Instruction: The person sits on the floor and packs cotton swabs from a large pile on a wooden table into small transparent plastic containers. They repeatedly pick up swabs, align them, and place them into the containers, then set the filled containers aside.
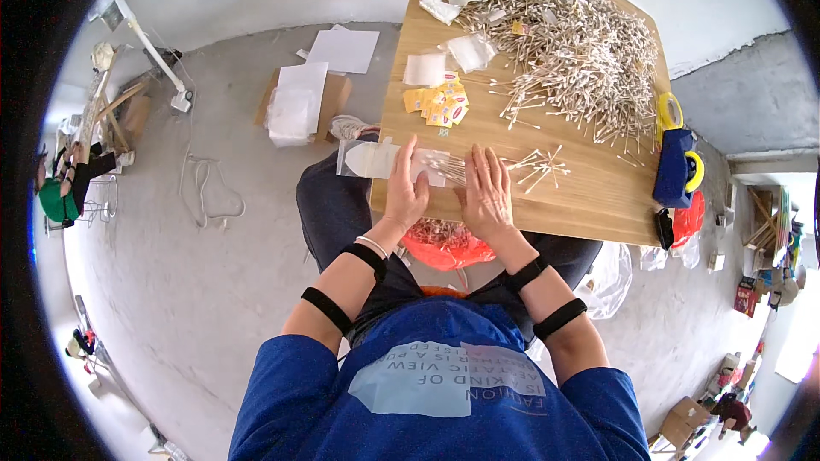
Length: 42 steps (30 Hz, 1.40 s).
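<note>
At the near edge of the wooden table, my left hand (404,189) rests with its fingers stretched out over a clear plastic bag (363,159) that has a white piece in it. A bundle of cotton swabs (448,169) lies between my two hands, its left end at the bag. My right hand (488,192) lies flat on the bundle's right part, fingers straight and side by side. Beyond its fingertips more cotton swabs (543,167) fan out to the right. Whatever is under both palms is hidden.
A large heap of cotton swabs (581,51) covers the table's far right. Yellow labels (437,102) and clear bags (425,70) lie ahead of my left hand. A blue tape dispenser (674,169) sits at the right edge. Below the table hangs a red bag (448,249).
</note>
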{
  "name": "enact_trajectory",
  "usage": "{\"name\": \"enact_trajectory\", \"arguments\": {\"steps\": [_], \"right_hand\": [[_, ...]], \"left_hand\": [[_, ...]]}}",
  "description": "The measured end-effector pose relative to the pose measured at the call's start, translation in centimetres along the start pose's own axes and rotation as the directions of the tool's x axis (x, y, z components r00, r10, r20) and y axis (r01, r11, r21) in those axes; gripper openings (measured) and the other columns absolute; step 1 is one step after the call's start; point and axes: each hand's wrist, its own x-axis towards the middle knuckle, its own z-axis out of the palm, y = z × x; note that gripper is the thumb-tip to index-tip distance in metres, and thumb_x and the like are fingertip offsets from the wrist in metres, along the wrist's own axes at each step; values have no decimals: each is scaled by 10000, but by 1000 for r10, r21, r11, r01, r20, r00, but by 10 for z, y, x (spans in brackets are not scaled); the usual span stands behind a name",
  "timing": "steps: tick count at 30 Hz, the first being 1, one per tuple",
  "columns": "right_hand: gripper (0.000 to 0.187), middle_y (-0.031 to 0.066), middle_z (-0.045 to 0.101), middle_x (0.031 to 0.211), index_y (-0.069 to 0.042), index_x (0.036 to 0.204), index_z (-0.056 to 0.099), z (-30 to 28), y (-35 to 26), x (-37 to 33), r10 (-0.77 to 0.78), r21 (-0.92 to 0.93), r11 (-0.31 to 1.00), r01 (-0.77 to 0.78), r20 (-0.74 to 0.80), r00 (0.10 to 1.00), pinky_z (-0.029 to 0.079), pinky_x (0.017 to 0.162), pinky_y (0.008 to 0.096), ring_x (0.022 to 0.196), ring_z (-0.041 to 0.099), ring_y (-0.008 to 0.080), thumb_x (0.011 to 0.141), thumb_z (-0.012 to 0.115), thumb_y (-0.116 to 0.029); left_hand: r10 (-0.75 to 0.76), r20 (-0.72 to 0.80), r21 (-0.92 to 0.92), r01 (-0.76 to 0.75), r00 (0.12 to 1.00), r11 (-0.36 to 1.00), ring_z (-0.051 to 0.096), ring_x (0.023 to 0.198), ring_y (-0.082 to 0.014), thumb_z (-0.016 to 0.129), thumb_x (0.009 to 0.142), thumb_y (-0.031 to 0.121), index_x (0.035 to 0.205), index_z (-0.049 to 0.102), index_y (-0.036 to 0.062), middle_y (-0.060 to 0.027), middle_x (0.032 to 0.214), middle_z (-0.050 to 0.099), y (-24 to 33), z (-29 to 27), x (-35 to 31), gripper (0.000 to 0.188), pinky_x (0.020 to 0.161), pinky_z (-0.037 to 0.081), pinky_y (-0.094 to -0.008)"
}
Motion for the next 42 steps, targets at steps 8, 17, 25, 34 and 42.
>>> {"name": "enact_trajectory", "arguments": {"steps": [8, 17, 25, 34, 42], "right_hand": [[863, 165, 175, 1581, -20, 1504, 211, 17, -20, -3, 29, -101, 995, -5, 236, 971, 80, 1194, 483, 1477, 121, 319, 889, 541, -527], [848, 145, 162, 1591, -68, 1522, 191, 11, -12, -6, -18, -81, 996, 43, 289, 957, 50, 1187, 510, 1479, 107, 328, 887, 544, -507], [826, 89, 154, 1602, -103, 1524, 210, 13, -16, -14, -10, -115, 992, 47, 300, 954, 25, 1194, 490, 1488, 88, 267, 907, 465, -588], [809, 149, 163, 1591, -70, 1521, 188, 19, -7, -5, -25, -39, 999, 34, 223, 974, 36, 1178, 539, 1481, 103, 324, 903, 540, -457], [761, 193, 240, 1550, -6, 1483, 233, 29, 1, 4, 106, 42, 993, -107, 22, 994, 78, 1171, 556, 1464, 141, 366, 892, 599, -315]], "left_hand": [[-53, -47, -181, 44, 997, 982, 427, 1344, -288, 375, 914, -111, 1431, 332, -12, -187, 1433, 411, -7, 1, 0, 528, 1109, 370, -383], [-3, -137, -146, -17, 991, 989, 532, 1235, -324, 412, 865, -130, 1373, 420, -5, -206, 1334, 511, -7, 4, -3, 523, 1043, 447, -391], [81, -159, 35, -77, 984, 996, 544, 1185, -387, 428, 845, -155, 1333, 459, 7, -231, 1297, 531, -6, 6, 1, 515, 973, 497, -390], [90, -169, 30, -86, 981, 996, 570, 1145, -367, 422, 825, -172, 1308, 481, 6, -217, 1279, 542, -1, 3, 5, 518, 929, 527, -384], [19, -107, 91, -9, 994, 996, 546, 1161, -400, 483, 811, -126, 1296, 487, 17, -228, 1309, 520, 9, 5, -7, 506, 961, 490, -411]]}}
